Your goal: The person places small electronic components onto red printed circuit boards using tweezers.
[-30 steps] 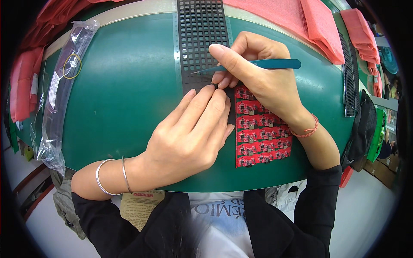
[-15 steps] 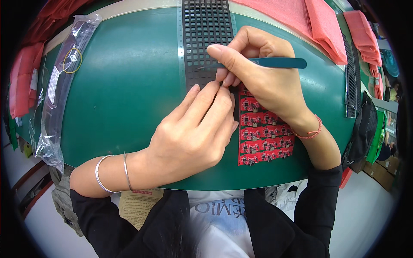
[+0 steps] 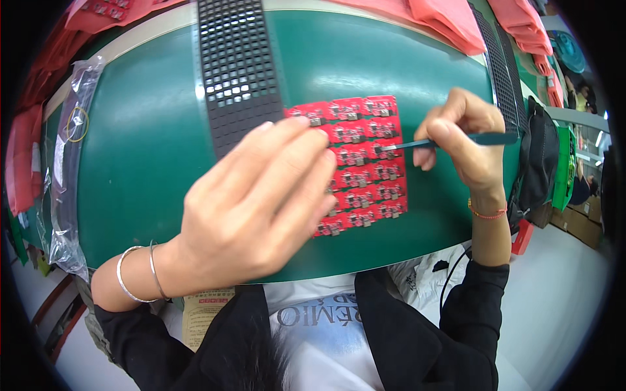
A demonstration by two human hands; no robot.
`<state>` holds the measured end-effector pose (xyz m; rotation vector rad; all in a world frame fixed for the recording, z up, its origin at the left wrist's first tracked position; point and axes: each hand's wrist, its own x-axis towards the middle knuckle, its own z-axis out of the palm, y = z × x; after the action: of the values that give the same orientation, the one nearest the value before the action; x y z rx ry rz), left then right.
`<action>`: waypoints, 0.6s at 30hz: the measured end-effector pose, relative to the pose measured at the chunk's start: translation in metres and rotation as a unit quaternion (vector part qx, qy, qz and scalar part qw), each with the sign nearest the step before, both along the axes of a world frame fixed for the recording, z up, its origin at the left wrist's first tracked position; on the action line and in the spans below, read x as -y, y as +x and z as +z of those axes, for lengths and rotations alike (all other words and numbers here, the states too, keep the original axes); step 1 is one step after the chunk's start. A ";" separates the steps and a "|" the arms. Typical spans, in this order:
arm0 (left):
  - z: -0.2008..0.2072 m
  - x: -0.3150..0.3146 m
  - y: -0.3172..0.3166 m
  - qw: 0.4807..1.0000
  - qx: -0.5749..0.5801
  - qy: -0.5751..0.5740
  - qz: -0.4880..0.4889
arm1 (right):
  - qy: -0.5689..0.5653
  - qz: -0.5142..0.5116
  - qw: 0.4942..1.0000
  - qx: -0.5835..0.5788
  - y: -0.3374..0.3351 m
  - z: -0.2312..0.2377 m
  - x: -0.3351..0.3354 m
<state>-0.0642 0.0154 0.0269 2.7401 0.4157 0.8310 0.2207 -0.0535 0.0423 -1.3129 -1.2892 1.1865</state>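
Observation:
A panel of red circuit boards (image 3: 355, 176), set in rows with small electronic parts, lies on the green table. My right hand (image 3: 464, 133) pinches dark teal tweezers (image 3: 493, 139). Their metal tips point left and reach a board near the panel's right edge; whether they grip any part is too small to tell. My left hand (image 3: 254, 195) lies with fingers stretched over the panel's left side, hiding some boards. Just beyond it is a black sheet (image 3: 236, 62) marked in a grid of small squares, shiny in its upper part and matte nearer my left hand.
A clear plastic bag (image 3: 62, 169) with a yellow rubber band (image 3: 77, 124) lies along the table's left side. Pink foam sheets (image 3: 447, 23) are at the far edge. Another black gridded strip (image 3: 499, 72) and a black bag (image 3: 535, 153) are on the right.
My right hand has moved with the tweezers from the black sheet to the red panel. My left hand has shifted off the sheet onto the panel's left side. The view has shifted too.

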 end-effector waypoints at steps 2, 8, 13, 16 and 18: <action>0.006 0.009 0.015 0.998 -0.024 -0.038 -0.039 | -0.023 -0.013 1.000 -0.014 0.016 -0.008 0.020; -0.007 0.019 0.053 0.995 -0.062 -0.036 -0.068 | -0.041 -0.052 0.998 -0.011 0.027 -0.023 0.036; -0.017 0.021 0.058 0.996 -0.071 0.000 -0.053 | -0.036 -0.043 0.998 0.005 0.033 -0.025 0.030; -0.018 0.021 0.059 0.996 -0.070 0.000 -0.053 | -0.039 -0.041 0.998 0.010 0.032 -0.026 0.029; -0.019 0.020 0.059 0.996 -0.074 0.000 -0.053 | -0.044 -0.043 0.998 0.010 0.030 -0.026 0.028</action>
<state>-0.0050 -0.0049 0.0080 2.8053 0.2939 0.6051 0.2508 -0.0810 0.0162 -1.4334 -1.1929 1.1837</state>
